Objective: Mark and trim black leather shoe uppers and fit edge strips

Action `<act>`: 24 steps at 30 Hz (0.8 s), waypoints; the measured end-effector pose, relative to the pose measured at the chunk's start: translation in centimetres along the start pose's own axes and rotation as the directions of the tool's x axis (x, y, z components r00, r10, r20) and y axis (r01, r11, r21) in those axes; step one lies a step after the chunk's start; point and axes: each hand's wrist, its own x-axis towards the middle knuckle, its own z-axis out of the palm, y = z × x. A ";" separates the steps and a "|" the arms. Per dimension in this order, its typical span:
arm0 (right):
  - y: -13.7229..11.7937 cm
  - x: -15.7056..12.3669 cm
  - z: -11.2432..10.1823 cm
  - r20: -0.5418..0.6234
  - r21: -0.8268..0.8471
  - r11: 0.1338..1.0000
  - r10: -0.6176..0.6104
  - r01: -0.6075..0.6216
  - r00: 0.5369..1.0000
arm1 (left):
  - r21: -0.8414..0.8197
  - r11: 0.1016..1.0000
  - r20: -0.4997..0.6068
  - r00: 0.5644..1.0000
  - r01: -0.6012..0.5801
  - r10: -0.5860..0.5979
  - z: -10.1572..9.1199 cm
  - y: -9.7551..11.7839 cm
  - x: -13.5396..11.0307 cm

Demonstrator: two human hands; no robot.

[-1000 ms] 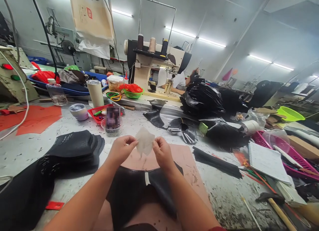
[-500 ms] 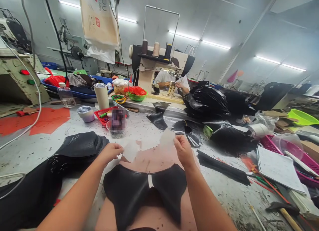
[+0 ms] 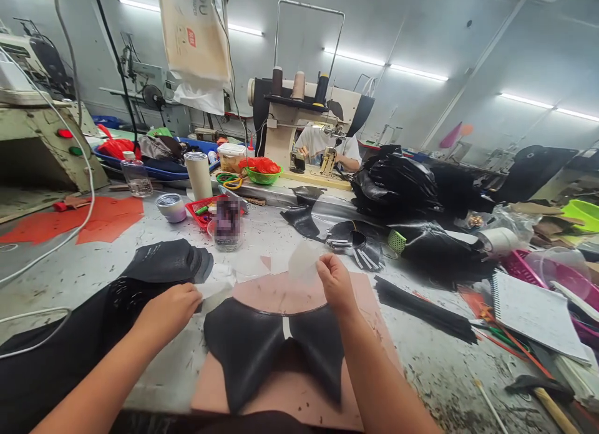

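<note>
A black leather piece with two pointed lobes lies on a pink board. A white strip runs down its middle seam. My right hand is above the board, its fingertips pinching a thin translucent white sheet. My left hand is to the left of the leather, closed at the edge of another whitish piece of sheet. Its fingertips are partly hidden. More pale translucent sheet lies on the table beyond the board.
Stacked black leather pieces lie at the left, with a white cable nearby. A sewing machine stands ahead, a person behind it. Black strips, a notebook and a hammer are on the right.
My left hand has moved left and down with its piece of sheet, away from my right hand. My right hand still holds its sheet. The pink board shows more on the right.
</note>
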 end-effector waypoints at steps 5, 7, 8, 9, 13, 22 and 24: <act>-0.1 -1.3 1.3 0.096 0.071 0.997 0.001 -0.008 0.995 | -0.015 0.996 0.077 0.994 0.083 -0.082 0.1 0.5 0.5; 0.1 -1.7 1.4 0.113 0.083 0.997 -0.008 -0.001 0.994 | -0.012 0.993 0.057 0.992 0.114 -0.113 -0.3 1.0 0.8; 0.1 -1.8 1.4 0.117 0.085 0.996 -0.012 0.002 0.993 | -0.007 0.992 0.044 0.991 0.127 -0.127 -0.4 1.3 1.0; 0.1 -2.0 1.3 0.117 0.087 0.996 -0.014 0.003 0.993 | 0.006 0.991 0.030 0.990 0.135 -0.135 -0.5 1.5 1.2; -0.3 -2.5 0.8 0.087 0.074 0.997 -0.011 0.004 0.996 | 0.096 0.992 0.041 0.996 0.079 -0.083 -0.4 2.1 2.0; -0.5 -3.0 0.0 0.034 0.070 0.997 0.029 -0.031 0.999 | -0.050 0.998 0.114 0.993 0.040 -0.034 -1.4 2.5 5.3; -0.3 -3.2 0.5 0.045 0.076 0.997 0.023 -0.027 0.999 | -0.121 0.993 0.083 0.997 0.006 0.004 -2.0 4.4 5.0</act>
